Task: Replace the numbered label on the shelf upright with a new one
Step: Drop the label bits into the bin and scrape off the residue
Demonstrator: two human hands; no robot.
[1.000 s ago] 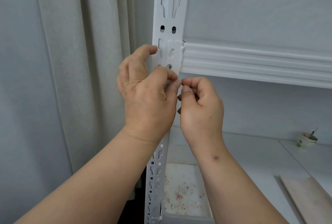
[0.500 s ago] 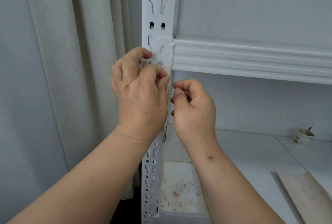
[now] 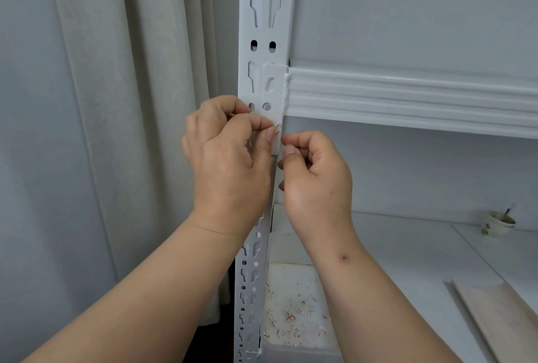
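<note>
The white slotted shelf upright (image 3: 263, 13) runs from top to bottom in the middle of the view. Just below the shelf beam (image 3: 407, 100), a small white label (image 3: 276, 145) with a reddish mark at its top is stuck on the upright. My left hand (image 3: 230, 156) is curled in front of the upright, and its thumb and forefinger pick at the label's upper left part. My right hand (image 3: 318, 172) is curled too, with thumb and forefinger pinched together at the label's right edge. Most of the label's print is hidden by the fingers.
A pale curtain (image 3: 131, 100) hangs to the left of the upright. On the lower shelf, a white tray (image 3: 291, 275) holds several small white and red scraps. A wooden board (image 3: 500, 316) lies at the right, and a paper cup (image 3: 497, 224) stands further back.
My fingertips have drawn slightly apart, so a strip of the label shows between them. Both hands stay at the same spot under the beam. The view has shifted a little.
</note>
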